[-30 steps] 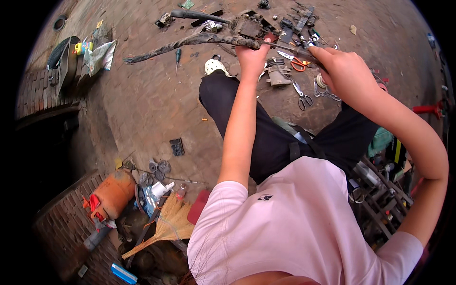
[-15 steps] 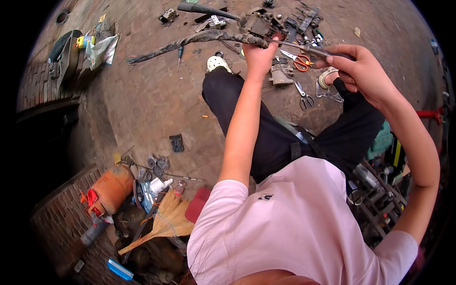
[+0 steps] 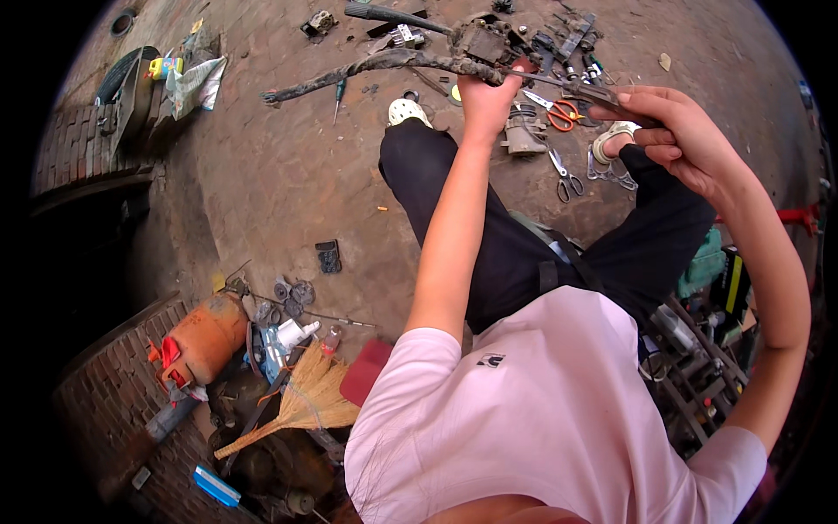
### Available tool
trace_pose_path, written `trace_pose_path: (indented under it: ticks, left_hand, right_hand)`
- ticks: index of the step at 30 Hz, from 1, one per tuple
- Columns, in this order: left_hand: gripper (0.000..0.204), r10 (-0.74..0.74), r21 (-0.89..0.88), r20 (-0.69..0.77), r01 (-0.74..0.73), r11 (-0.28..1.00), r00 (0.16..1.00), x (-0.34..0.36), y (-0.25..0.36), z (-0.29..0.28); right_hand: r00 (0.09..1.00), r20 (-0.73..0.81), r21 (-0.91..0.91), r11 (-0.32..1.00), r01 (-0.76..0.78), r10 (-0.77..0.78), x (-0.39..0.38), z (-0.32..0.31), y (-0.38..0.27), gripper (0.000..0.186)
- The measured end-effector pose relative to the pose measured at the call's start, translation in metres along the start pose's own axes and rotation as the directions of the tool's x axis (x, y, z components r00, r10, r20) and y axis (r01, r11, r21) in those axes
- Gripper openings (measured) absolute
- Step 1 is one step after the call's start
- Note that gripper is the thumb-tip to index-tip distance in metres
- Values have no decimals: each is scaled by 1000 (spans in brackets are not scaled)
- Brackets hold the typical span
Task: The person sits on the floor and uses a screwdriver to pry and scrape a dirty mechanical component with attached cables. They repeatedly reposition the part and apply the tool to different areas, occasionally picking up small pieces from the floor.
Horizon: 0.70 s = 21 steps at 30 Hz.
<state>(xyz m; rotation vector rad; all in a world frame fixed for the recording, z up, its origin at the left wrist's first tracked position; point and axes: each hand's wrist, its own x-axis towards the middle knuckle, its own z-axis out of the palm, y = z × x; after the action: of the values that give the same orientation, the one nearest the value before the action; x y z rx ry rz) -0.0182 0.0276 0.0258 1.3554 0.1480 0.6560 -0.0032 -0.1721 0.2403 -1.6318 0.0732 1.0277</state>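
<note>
My left hand [image 3: 489, 100] is closed on a greasy dark metal assembly [image 3: 482, 42] at the top of the view. A long black wrapped hose [image 3: 367, 65] and a ribbed dark tube [image 3: 393, 16] stick out from it to the left. My right hand [image 3: 676, 131] grips the dark handle of a screwdriver [image 3: 567, 85]. Its thin metal shaft points left and reaches the assembly beside my left fingers. The exact contact of the tip is too small to make out. Below lie orange-handled scissors [image 3: 559, 113] and a grey cylindrical metal part [image 3: 525, 133].
Dark-handled scissors [image 3: 566, 179] and a metal bracket [image 3: 611, 175] lie near my right foot. A teal-handled screwdriver [image 3: 339, 100] and a black rectangular piece [image 3: 328, 257] are on the floor. At lower left are a straw broom [image 3: 310, 393] and an orange cylinder [image 3: 205, 327].
The whole view has shifted slightly, so floor things sit a little further right. Both hands keep their grips, with the screwdriver still against or near the assembly.
</note>
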Motion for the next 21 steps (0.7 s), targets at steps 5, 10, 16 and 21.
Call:
trace_pose_path:
  ticks: [5,10,16,21]
  left_hand:
    - [28,-8,22,27,7,1000,1000,2,-9,-3]
    - [41,-94,76,87,88,993,992,-2,-11,-8]
    - [24,29,-7,78,-29,1000,997,-2,6,4]
    - [22,18,9,48,-18,1000,999,4,-13,-2]
  right_hand:
    - [484,580,-784,-289,549,-655,23,3,4,38]
    - [567,661,-747,-506,432,-492,11,6,6,41]
    - [988,-9,-19,988,-152,152,-1,-25,-1,40]
    - [806,268,-895,173,411,-528,14,-11,9,33]
